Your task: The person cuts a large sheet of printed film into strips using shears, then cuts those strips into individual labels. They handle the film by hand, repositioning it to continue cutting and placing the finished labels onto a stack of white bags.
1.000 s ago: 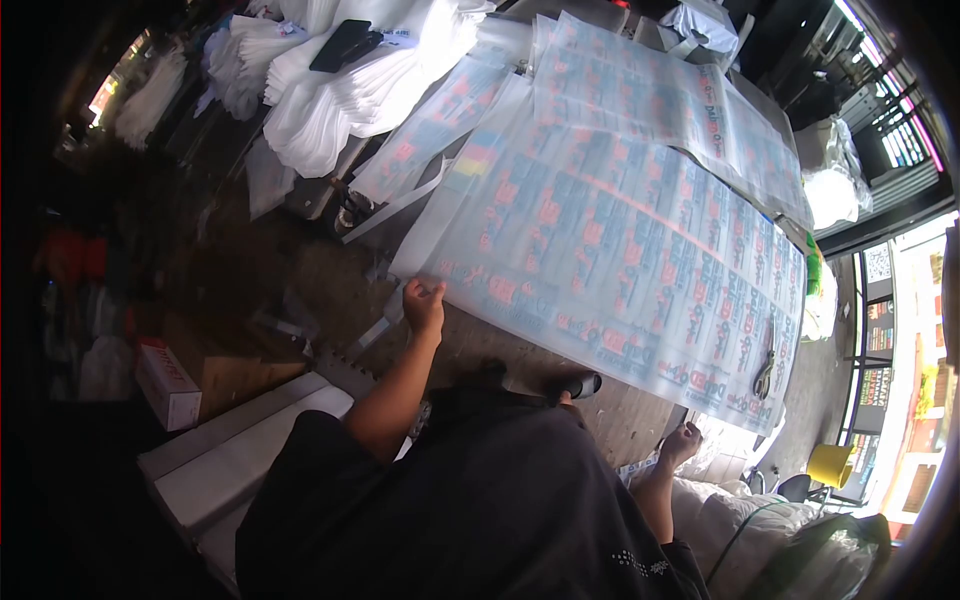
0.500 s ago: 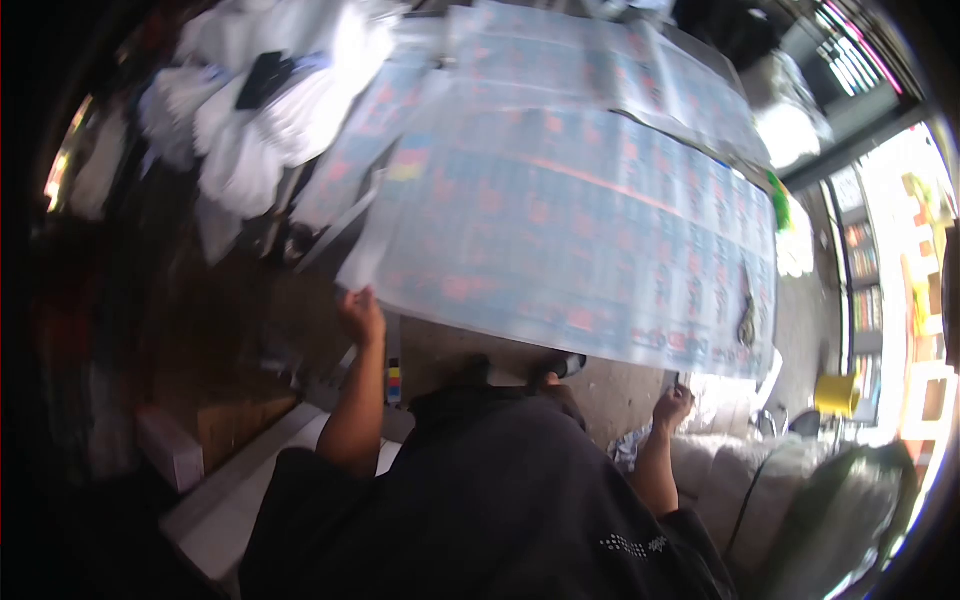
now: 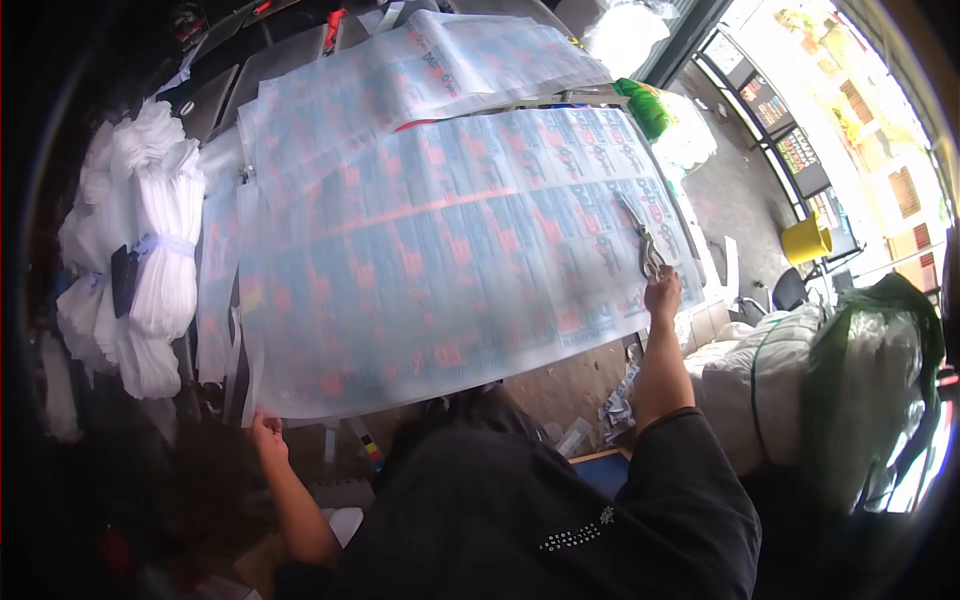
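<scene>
A wide, translucent printed sheet (image 3: 400, 300) with blue and red lettering showing through lies over the table before me. At its near left corner my left hand (image 3: 268, 438) pinches the edge, thumb on top. A pair of metal scissors (image 3: 643, 235) lies on the right part of the sheet, blades pointing away from me. My right hand (image 3: 661, 294) reaches over the sheet's near right edge, with its fingers closed around the scissors' handles.
More printed sheets (image 3: 430, 65) lie at the back of the table. Bundles of white tied material (image 3: 165, 250) hang at the left. To the right are wrapped white bales (image 3: 750, 375), a green and white bag (image 3: 665, 115) and a yellow bucket (image 3: 806, 240). Scraps (image 3: 620, 400) litter the floor.
My right hand has moved from the sheet's near edge up to the scissors and closed on their handles. My left hand still holds the left corner. The view has turned.
</scene>
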`<state>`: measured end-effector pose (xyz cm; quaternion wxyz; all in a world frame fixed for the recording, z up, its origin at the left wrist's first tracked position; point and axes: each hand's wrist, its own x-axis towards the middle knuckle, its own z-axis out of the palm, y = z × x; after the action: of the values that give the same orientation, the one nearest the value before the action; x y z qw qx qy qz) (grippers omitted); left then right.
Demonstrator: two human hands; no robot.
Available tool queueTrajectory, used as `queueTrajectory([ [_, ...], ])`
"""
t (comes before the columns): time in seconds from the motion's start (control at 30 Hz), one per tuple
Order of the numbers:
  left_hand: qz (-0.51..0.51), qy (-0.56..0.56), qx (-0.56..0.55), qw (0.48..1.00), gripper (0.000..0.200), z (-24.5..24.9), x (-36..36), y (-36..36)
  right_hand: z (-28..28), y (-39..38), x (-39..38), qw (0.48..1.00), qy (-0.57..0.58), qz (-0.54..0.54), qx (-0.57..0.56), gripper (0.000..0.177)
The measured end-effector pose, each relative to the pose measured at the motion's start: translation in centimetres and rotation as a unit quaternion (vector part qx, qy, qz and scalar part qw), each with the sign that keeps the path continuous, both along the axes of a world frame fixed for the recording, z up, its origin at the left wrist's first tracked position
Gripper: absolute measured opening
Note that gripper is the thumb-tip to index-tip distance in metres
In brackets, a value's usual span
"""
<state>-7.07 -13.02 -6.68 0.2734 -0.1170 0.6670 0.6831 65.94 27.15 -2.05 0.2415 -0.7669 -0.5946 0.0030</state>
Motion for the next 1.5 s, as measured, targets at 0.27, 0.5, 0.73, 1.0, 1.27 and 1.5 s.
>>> queueTrajectory([
  [0.27,-0.028,0.029,-0.106,0.994,0.021,4.1,-0.1,0.1,-1.7,6.3,1.9,0.980,-0.046,0.010,-0.195,0.026],
  [0.5,-0.152,0.007,-0.092,0.984,0.021,4.8,0.8,0.3,-2.3,5.7,2.7,0.981,-0.079,0.025,-0.176,0.022],
  [0.73,-0.210,-0.013,-0.118,0.970,0.023,5.2,-0.8,1.4,-3.0,2.0,-6.7,0.752,0.594,0.124,-0.256,0.009],
  [1.0,-0.375,0.043,-0.094,0.921,0.023,4.2,-2.6,2.5,0.2,-20.0,-34.9,0.569,0.654,0.383,-0.320,0.021],
  [1.27,-0.300,0.090,0.018,0.950,0.017,6.8,-2.9,0.6,4.0,-38.7,-47.5,0.462,0.619,0.392,-0.500,0.038],
  [1.5,-0.437,0.011,0.090,0.895,0.011,8.2,-3.9,0.8,6.3,-44.0,-47.5,0.439,0.614,0.264,-0.601,0.047],
])
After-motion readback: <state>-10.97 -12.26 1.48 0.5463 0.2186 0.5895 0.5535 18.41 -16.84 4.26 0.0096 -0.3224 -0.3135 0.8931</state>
